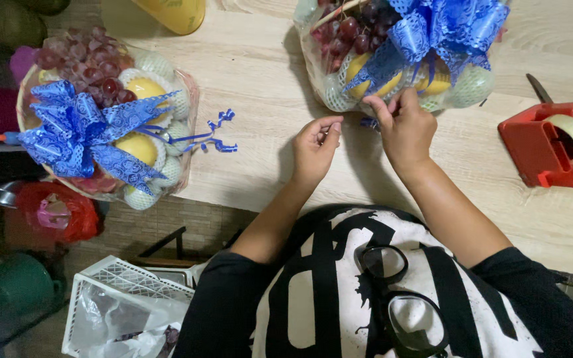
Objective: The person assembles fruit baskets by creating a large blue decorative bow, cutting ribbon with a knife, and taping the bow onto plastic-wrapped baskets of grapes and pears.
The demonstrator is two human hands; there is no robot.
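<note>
Two wrapped fruit baskets stand on the pale wooden table (260, 66), each topped with one blue ribbon bow. The near basket (399, 59) sits at the far edge of the table, directly ahead of the person; its bow (442, 30) covers grapes, yellow fruit and netted pale fruit under clear wrap. The second basket (104, 116) rests at the table's left end, well apart from the first, with its own bow (77, 136) and curled ribbon tails (217, 136) trailing onto the wood.

One red tape dispenser (548, 142) holding one roll of tape stands at the right, near the right forearm but not touching it. One yellow container (170, 13) shows at the top edge. One white crate (124, 305) holding clear plastic lies on the floor below.

The right hand (406, 129) reaches forward, fingertips pinched together on a blue ribbon strand (369, 122) at the near basket's lower front. The left hand (316, 146) hovers just beside it above the table, fingers curled inward, thumb meeting forefinger; whether it grips anything cannot be determined.
</note>
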